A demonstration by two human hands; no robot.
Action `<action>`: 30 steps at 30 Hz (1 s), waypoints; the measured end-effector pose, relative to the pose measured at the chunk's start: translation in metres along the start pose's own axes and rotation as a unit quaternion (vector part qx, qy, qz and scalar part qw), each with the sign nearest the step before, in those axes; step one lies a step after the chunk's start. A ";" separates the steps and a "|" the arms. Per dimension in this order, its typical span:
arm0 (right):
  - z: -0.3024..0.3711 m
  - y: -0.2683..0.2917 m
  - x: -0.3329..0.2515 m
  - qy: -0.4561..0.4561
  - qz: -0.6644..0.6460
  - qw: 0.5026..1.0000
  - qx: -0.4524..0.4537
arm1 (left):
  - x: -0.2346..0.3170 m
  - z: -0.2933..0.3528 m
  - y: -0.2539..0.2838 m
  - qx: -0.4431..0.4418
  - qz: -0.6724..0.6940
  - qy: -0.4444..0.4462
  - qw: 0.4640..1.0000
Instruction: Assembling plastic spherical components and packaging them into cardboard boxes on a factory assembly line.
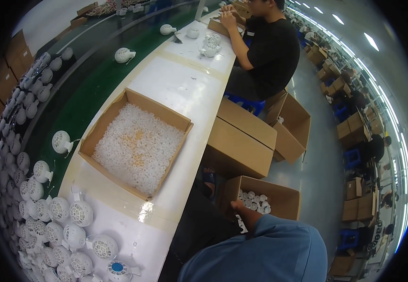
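Observation:
My right hand (237,206) reaches down from a blue sleeve to the near left side of an open cardboard box (279,190) beside my legs. White plastic round parts (255,201) lie in that box, close to the hand. The fingers are too small and partly hidden, so their grip does not show. My left hand is out of sight. On the white table (175,80) stands a shallow cardboard tray (166,181) filled with many small translucent rings (143,141).
White round lattice-faced housings (81,214) crowd the table's near left end and the green conveyor (79,89). One housing (117,268) has a blue centre. A closed carton (241,136) stands right of the table. Beyond it, a co-worker in black (274,47) sits working with both hands.

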State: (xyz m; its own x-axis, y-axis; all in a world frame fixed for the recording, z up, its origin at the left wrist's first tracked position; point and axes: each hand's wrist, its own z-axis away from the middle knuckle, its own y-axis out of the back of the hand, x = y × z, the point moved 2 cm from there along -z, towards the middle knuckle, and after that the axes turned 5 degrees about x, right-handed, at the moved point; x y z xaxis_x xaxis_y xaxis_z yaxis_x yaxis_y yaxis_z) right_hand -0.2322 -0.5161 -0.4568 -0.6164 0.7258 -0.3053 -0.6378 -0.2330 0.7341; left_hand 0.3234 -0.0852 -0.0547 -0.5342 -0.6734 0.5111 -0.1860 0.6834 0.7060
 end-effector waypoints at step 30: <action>-0.015 -0.012 0.014 0.042 0.000 0.998 0.038 | 0.021 -0.009 -0.002 -0.005 0.009 -0.029 1.000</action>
State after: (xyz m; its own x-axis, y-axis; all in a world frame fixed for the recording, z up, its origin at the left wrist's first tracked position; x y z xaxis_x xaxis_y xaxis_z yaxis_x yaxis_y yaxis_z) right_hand -0.2403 -0.5129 -0.4788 -0.6547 0.6684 -0.3530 -0.6032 -0.1805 0.7769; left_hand 0.3196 -0.1036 -0.0410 -0.5844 -0.6437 0.4941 -0.1681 0.6917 0.7023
